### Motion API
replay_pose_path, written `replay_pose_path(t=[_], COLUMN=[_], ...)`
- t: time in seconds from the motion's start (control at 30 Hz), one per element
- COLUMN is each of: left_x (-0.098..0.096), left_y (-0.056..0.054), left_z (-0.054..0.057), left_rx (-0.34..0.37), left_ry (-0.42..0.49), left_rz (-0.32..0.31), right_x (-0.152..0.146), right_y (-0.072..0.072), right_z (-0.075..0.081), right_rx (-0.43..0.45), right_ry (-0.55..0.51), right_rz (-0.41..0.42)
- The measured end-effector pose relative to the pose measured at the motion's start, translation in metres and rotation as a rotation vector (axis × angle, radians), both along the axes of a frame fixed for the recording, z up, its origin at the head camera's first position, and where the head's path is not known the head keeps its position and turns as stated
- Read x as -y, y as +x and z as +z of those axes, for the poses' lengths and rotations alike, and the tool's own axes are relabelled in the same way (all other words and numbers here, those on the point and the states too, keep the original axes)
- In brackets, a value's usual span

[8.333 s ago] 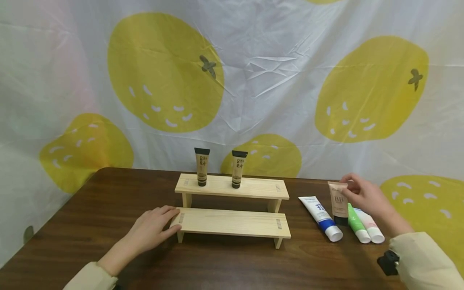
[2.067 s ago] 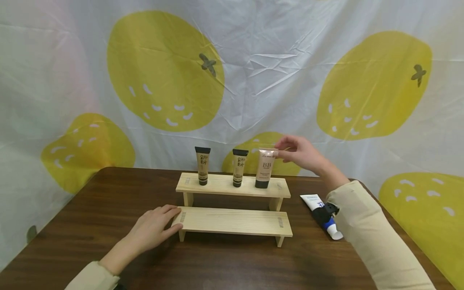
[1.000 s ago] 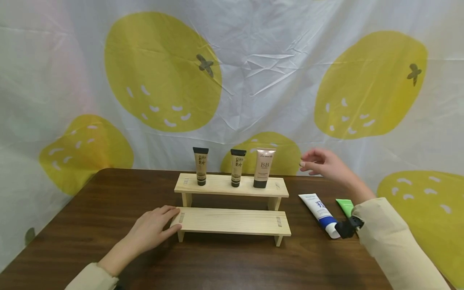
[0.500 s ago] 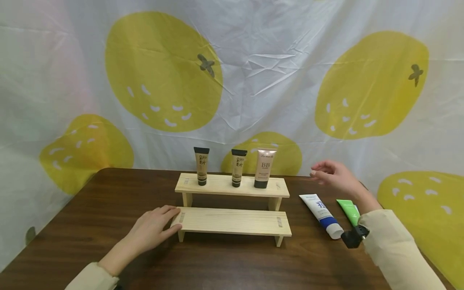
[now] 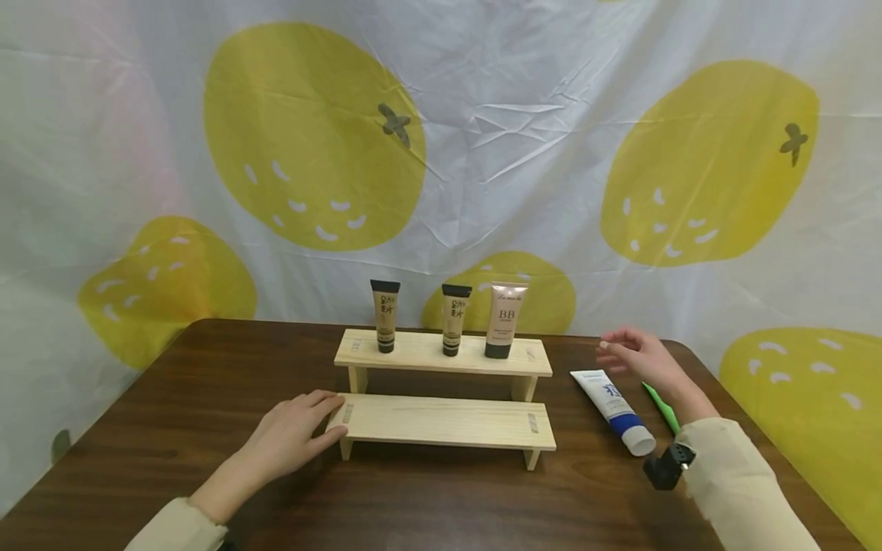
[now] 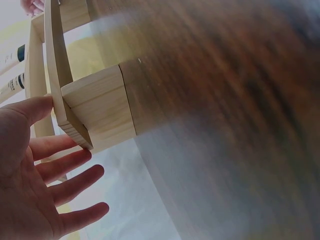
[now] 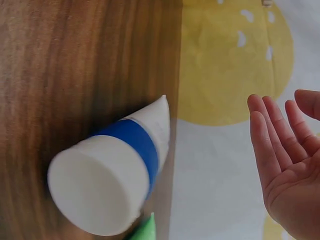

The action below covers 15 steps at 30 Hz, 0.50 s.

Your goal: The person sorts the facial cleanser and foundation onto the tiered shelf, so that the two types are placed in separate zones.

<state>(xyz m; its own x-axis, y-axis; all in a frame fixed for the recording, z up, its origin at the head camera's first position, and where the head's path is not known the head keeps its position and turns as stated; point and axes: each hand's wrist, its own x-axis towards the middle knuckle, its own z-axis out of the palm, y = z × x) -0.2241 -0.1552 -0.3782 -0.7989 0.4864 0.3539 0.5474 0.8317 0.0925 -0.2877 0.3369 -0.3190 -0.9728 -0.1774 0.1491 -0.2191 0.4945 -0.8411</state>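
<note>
My left hand (image 5: 292, 435) rests at the left end of the lower step of a wooden two-step display stand (image 5: 441, 421). In the left wrist view, its thumb and index finger touch the board's end, with the other fingers straight. On the upper step stand two tan tubes with black ends, a left one (image 5: 385, 315) and a middle one (image 5: 453, 320), and a pink BB cream tube (image 5: 505, 320) to their right. My right hand (image 5: 644, 361) hovers, holding nothing, above and behind a white tube with a blue band (image 5: 613, 413) lying on the table.
A green tube (image 5: 661, 407) lies right of the white one, partly covered by my right wrist and sleeve. The brown table (image 5: 441, 505) meets a hanging white cloth (image 5: 510, 191) with yellow fruit prints behind the stand.
The BB cream tube went from the right-hand group to the upper step, where my right hand let it go. That hand has since moved right and down. My left hand stayed put.
</note>
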Motion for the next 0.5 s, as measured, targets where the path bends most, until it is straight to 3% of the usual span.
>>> replay_pose_path(t=[0.23, 0.5], left_x=[0.001, 0.0], left_y=[0.0, -0.001], left_z=[0.0, -0.002], left_rx=[-0.012, -0.006], left_ry=[0.0, -0.001], left_rz=[-0.003, 0.002], right_x=[-0.007, -0.009], right_y=[-0.004, -0.004], right_z=[-0.02, -0.029], right_rx=[0.053, 0.095], right_ry=[-0.023, 0.01], right_rz=[-0.043, -0.089])
